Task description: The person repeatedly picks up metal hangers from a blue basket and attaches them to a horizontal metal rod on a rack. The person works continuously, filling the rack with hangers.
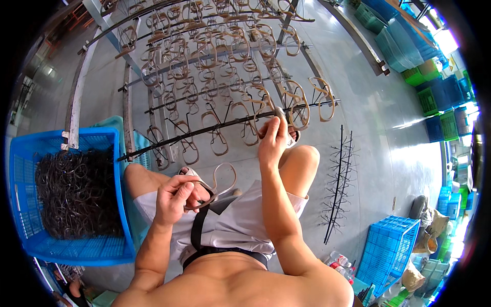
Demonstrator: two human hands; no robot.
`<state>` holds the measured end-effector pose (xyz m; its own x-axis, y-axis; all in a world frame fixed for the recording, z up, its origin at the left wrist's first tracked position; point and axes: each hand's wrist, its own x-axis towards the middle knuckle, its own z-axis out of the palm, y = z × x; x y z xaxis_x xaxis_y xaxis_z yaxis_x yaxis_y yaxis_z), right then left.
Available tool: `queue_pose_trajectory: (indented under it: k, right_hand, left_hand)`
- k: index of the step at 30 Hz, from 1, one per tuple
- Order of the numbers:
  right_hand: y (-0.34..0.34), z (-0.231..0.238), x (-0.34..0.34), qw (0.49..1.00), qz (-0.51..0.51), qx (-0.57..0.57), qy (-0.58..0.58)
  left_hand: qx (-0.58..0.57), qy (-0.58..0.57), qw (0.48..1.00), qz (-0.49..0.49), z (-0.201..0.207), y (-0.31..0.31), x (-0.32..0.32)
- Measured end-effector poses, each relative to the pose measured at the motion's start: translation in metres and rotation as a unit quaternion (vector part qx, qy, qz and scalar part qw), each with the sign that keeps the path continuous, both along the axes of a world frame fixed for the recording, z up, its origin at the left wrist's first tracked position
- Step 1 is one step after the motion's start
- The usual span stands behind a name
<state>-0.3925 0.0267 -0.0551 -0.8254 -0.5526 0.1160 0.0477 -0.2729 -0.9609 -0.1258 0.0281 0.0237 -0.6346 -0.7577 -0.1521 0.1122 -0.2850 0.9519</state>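
My left hand (176, 198) is closed around a thin, pale brown eyeglass frame (225, 180), held above my lap with its rims sticking out to the right. My right hand (272, 140) reaches forward to the nearest black rod (199, 131) of a rack, fingers pinched around a brown eyeglass frame (279, 112) at the rod; the fingertips partly hide it. Along this rod hang several brown eyeglass frames, among them one (215, 134) left of my right hand and another (322, 100) near the rod's right end.
Farther rods of the rack carry many more eyeglass frames (207, 48). A blue crate (125, 215) full of dark, tangled frames stands at left. Two spiked black rods (338, 184) lie on the floor at right. Beyond them are another blue crate (388, 250), plastic bottles (341, 263) and stacked bins (429, 100).
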Motion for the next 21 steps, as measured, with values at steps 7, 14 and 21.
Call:
queue_pose_trajectory:
  k: [7,14,21]
  right_hand:
    - [0.065,0.040,0.089,0.989,0.129,0.026,0.075]
    - [0.064,0.056,0.151,0.979,0.167,0.057,0.097]
    - [0.005,0.007,0.066,0.997,0.018,0.060,0.045]
  left_hand:
    - [-0.111,0.022,0.981,0.159,0.000,0.001,-0.005]
    - [-0.440,-0.062,0.888,0.118,-0.008,0.018,-0.020]
    - [-0.371,-0.576,0.628,0.369,-0.056,-0.114,0.194]
